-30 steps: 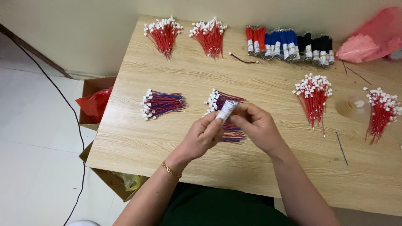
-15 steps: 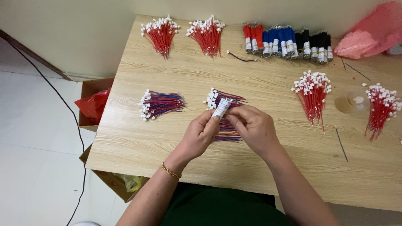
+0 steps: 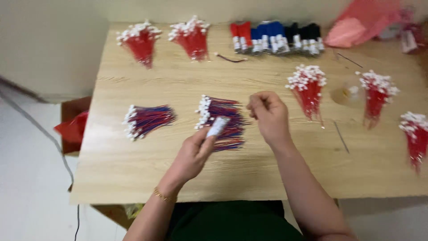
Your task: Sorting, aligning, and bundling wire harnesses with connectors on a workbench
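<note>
White connector [image 3: 217, 126] pinched in left hand [image 3: 192, 154]; right hand [image 3: 268, 114] loosely curled, seemingly empty.

A wire bundle [image 3: 223, 118] is lying near the middle of the tabletop [image 3: 178, 178], and a second bundle [image 3: 145, 120] is lying to its left. The left hand [image 3: 191, 156] is hovering just in front of the middle bundle, pinching a small connector piece [image 3: 217, 126] above it. The right hand [image 3: 267, 114] is sitting just right of that bundle. Two fanned bundles [image 3: 140, 40] are resting at the far left edge, with a row of connector packs [image 3: 276, 38] to their right. Three more bundles [image 3: 307, 89] are lying to the right of the hands. A bag [image 3: 356, 27] is sitting at the far right corner. A box [image 3: 73, 125] is standing on the floor, left of the tabletop.
</note>
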